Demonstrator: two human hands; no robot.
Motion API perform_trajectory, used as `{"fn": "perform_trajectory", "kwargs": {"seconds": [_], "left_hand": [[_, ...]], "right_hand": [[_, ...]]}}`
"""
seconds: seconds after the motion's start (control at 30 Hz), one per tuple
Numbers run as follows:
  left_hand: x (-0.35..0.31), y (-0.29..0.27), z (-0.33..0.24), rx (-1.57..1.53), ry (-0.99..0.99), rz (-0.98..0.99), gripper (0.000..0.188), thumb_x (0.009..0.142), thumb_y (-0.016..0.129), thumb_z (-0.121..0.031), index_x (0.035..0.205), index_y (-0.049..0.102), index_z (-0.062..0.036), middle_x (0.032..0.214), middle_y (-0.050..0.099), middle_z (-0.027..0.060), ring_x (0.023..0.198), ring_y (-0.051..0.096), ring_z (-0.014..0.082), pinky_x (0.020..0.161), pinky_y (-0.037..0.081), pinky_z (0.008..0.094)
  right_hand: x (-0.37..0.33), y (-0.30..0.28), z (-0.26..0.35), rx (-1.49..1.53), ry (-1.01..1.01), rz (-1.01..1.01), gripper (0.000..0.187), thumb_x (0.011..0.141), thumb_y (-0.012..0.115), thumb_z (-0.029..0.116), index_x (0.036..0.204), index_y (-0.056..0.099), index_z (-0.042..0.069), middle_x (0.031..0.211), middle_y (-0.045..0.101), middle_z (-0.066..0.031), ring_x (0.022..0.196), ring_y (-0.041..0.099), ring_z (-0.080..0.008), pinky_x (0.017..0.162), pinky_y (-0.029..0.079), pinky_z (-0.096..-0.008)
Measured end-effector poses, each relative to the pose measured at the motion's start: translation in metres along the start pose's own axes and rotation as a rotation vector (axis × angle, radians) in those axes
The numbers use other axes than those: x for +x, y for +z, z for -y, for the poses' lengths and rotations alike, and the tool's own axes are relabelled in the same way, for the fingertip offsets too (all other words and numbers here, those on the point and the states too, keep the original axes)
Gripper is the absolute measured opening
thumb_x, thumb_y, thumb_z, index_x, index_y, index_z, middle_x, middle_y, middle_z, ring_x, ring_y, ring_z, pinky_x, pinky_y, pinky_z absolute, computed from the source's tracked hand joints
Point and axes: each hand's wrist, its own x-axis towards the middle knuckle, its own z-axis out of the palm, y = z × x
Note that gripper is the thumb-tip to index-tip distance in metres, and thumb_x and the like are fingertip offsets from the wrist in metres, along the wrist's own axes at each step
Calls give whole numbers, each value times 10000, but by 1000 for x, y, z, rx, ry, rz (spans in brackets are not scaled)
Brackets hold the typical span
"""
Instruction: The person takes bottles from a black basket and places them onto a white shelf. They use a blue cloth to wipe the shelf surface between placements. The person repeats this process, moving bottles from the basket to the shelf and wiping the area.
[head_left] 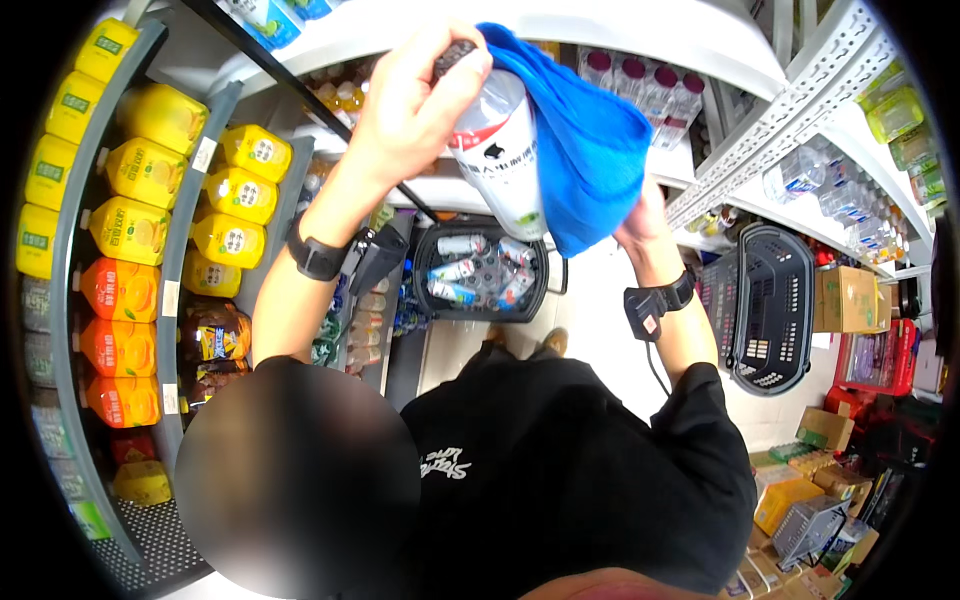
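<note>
My left hand (410, 105) is closed round the dark cap of a clear plastic bottle (497, 150) with a white, red and green label. The bottle hangs tilted, its base pointing down and right. A blue cloth (590, 130) is draped along the bottle's right side, touching it. My right hand (645, 215) grips the cloth from behind; most of its fingers are hidden by the fabric. Below the bottle stands a black shopping basket (480, 315), with several labelled bottles lying inside.
Shelves with yellow jugs (140, 172) and orange jugs (120, 347) rise at the left. A white shelf (640, 35) with dark-capped bottles (660, 95) is just ahead. Rightward are another dark basket (775, 310), a cardboard box (848, 300) and a perforated white post (770, 115).
</note>
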Motion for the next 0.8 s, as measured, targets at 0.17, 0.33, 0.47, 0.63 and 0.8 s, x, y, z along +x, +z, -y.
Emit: {"fn": "perform_trajectory", "kwargs": {"seconds": [0.17,0.33,0.47,0.63,0.8], "left_hand": [[9,14,-31,-22,-27,45,184,908,593,-188,944,596,-7,742,569,70,656,537,126,604,442,273],[10,12,-33,-44,-130,109,191,897,599,-182,943,564,1,786,579,128,700,566,211,668,464,312],[16,-1,-19,-48,-52,86,247,906,626,-230,963,550,-1,819,571,140,743,576,260,695,460,332],[29,-48,-22,-193,-195,159,183,931,571,-194,945,552,-12,825,554,36,742,505,106,684,427,256],[37,-78,14,-243,-43,65,196,948,562,-205,940,546,-10,805,530,8,753,474,66,675,403,231]], "right_hand": [[2,31,17,-713,-154,79,788,770,793,186,1421,385,12,1373,494,-128,1252,469,-218,1067,384,-387],[3,73,21,-847,-263,39,921,638,887,244,1390,400,31,1328,526,-110,1212,516,-215,1050,401,-382],[27,100,24,-813,-343,7,834,605,901,221,1298,480,28,1246,583,-111,1138,567,-199,990,447,-380],[48,93,-7,-978,-467,-9,930,590,913,275,1350,444,19,1290,560,-132,1186,545,-237,1025,423,-396],[59,102,-25,-983,-408,-23,1044,600,907,299,1426,335,13,1338,525,-149,1235,514,-249,1059,395,-418]]}}
